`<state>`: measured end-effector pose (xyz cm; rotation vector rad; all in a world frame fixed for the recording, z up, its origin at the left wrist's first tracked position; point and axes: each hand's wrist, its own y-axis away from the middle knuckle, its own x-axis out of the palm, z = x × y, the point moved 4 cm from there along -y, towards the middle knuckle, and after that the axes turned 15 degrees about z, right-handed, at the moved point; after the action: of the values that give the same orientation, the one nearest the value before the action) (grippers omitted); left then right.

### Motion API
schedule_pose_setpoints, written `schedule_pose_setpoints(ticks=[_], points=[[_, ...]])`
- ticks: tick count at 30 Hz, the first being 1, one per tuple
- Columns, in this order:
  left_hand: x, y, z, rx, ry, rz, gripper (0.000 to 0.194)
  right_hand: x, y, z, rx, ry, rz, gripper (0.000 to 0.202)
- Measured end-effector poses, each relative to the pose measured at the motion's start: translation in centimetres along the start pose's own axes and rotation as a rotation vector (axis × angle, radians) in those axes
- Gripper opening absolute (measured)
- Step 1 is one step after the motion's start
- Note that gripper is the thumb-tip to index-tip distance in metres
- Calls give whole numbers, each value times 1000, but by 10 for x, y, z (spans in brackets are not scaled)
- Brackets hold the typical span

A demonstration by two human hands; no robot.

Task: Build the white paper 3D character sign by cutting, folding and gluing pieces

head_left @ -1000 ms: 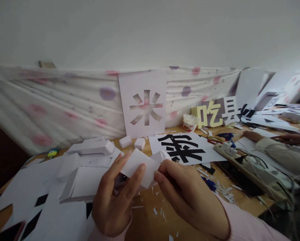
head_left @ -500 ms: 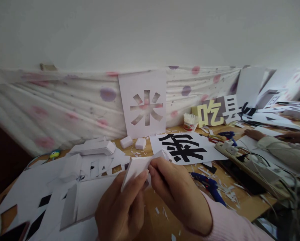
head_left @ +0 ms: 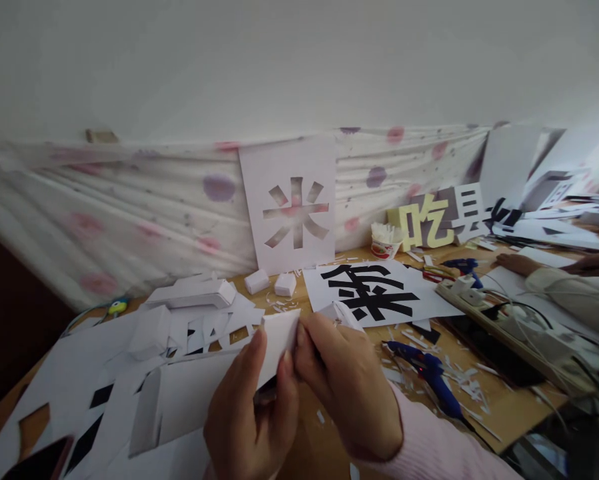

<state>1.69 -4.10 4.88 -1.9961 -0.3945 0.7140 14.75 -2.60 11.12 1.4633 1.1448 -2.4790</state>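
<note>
Head view: left hand (head_left: 252, 413) closed around a small white card piece (head_left: 279, 337), held raised at the near middle, thumb on one side and fingers on the other. Right hand (head_left: 349, 380) has its fingertips pinched together at the piece's right edge; whether they grip the edge or something hidden, cannot tell. Step in hand, as judged: working that edge by fingertip. Next move seems to call for a steady left hold and light right-hand pressure, as the card looks thin enough to bend. Just right of the right hand, a blue glue gun (head_left: 429, 373) lies on the wooden table (head_left: 512, 410). Left: a white box-like part (head_left: 194, 393), open side unclear. Farther out: two small white blocks (head_left: 257, 282), and right of them a white sheet (head_left: 432, 305) bearing a black character (head_left: 374, 303). Far side: a white cut-out panel (head_left: 253, 200) leans upright against the spotted curtain (head_left: 179, 220).
</note>
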Motion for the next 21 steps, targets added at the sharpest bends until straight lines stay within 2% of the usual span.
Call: schedule_pose_setpoints(ticks=[6,12,16,21], points=[[-3,-9,-12,46,-79,-26,60,2,-3,0,19,-121,-8,25],[-4,-13,-12,14,28,-60,65,-5,-3,0,-49,-364,199,23],[-3,-11,-11,14,91,-95,67,-10,-5,-1,-28,-374,241,20],[-1,-8,-11,25,95,-75,64,-9,-9,-2,-53,-393,347,17]])
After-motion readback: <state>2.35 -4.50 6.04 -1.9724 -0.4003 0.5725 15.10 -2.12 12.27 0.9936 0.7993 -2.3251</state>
